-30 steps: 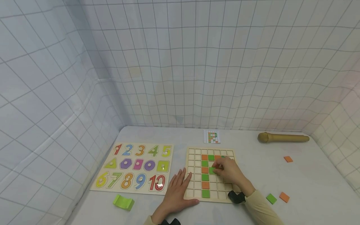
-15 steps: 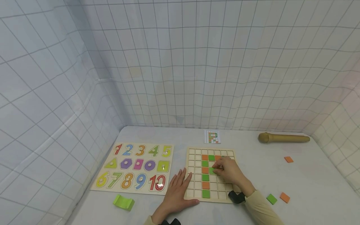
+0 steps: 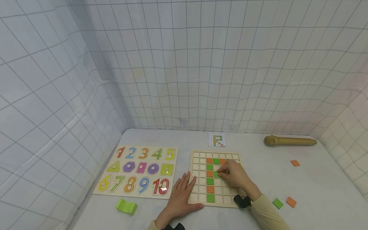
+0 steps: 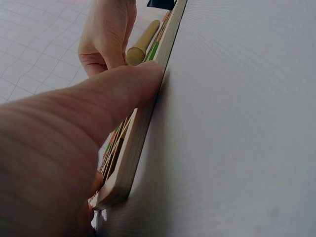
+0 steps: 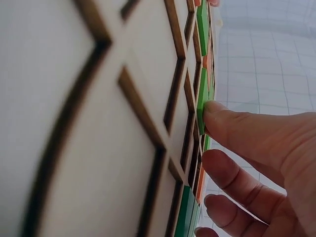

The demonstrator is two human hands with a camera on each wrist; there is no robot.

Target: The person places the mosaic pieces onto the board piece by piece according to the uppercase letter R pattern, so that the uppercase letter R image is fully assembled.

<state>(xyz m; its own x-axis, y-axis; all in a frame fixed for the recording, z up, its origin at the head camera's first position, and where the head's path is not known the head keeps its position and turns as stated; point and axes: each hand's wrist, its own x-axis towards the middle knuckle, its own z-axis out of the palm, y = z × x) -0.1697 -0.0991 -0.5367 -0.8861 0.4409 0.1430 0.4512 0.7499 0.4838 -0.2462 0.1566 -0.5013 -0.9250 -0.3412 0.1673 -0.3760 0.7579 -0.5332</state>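
A wooden grid board [image 3: 194, 190] lies in front of me with orange and green square tiles in some cells. My left hand [image 3: 180, 198] rests spread over its left edge, the thumb [image 4: 143, 81] against the front edge in the left wrist view. My right hand [image 3: 237, 175] is over the board's right half, fingers curled and pinching a green tile [image 3: 216, 174]. In the right wrist view the thumb touches that green tile [image 5: 202, 98], which sits at a cell beside the filled column. The right hand hides several cells behind it.
Left of the board is a number and shape puzzle [image 3: 145, 169], with a light green block [image 3: 126, 207] in front. Behind the board lies a pattern card [image 3: 217, 140]. A brown toy microphone [image 3: 290, 141], a loose green tile [image 3: 277, 203] and orange tiles [image 3: 291, 202] lie to the right.
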